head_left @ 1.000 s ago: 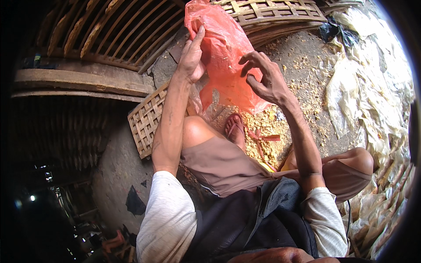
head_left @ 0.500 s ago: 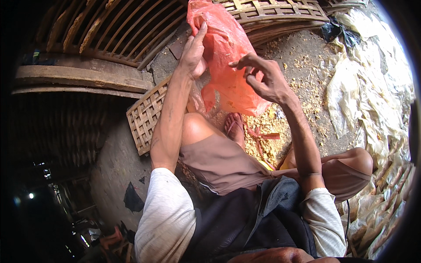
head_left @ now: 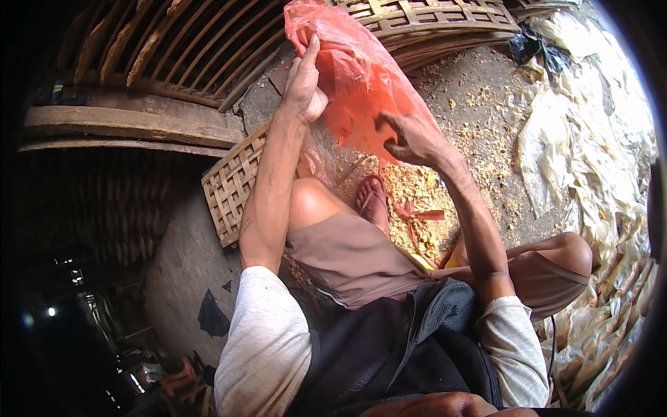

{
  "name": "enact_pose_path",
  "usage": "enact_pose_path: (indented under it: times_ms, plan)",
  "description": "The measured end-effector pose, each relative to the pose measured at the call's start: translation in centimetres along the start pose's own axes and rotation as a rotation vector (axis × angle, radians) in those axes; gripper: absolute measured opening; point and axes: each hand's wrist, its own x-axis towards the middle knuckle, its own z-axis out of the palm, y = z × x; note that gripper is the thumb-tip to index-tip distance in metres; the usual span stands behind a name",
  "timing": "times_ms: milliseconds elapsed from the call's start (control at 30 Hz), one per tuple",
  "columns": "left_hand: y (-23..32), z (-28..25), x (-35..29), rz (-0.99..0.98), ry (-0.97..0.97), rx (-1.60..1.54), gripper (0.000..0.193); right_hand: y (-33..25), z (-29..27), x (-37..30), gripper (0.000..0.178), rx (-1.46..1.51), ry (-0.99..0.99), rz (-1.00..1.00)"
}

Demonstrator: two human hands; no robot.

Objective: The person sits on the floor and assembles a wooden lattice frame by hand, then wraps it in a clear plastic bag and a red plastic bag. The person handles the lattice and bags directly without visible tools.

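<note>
A thin, translucent red plastic bag (head_left: 358, 76) hangs in front of me, crumpled at the top and spreading toward the lower right. My left hand (head_left: 304, 87) is closed on its left side, thumb up along the plastic. Over the bag's lower right part is my right hand (head_left: 415, 139), its thumb and forefinger curved and apart with nothing between them. That hand is slightly blurred, and whether it touches the plastic is unclear. Beneath lie yellowish crumbs (head_left: 410, 184) scattered on the floor, with a strip of red plastic (head_left: 424, 215) among them.
A woven bamboo tray (head_left: 233, 184) leans at my left, beside a wooden ledge (head_left: 125, 125) and slatted rack (head_left: 201, 55). More woven trays (head_left: 438, 17) are stacked at the far side. Crumpled whitish plastic sheets (head_left: 556, 160) cover the right. My sandalled foot (head_left: 373, 201) is below the bag.
The bag's top has shifted slightly left with my left hand. Its lower edge has lifted, uncovering more crumbs. My right hand has moved a little down, its fingers still apart.
</note>
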Motion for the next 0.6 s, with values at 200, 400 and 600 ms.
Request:
enact_pose_path:
  times_ms: [200,400,600]
  plan:
    - [0.0,-0.1,0.1,0.021,0.005,-0.017,0.043,4.0,0.9,-0.8,0.023,0.081,-0.077,-0.035]
    - [-0.5,-1.0,0.5,0.098,0.104,-0.046,0.040,-1.0,1.3,0.2,0.032,0.170,0.111,-0.081]
    - [-0.3,-0.6,0.5,0.100,0.142,-0.096,0.041,5.6,6.8,0.1,0.023,-0.080,-0.354,0.162]
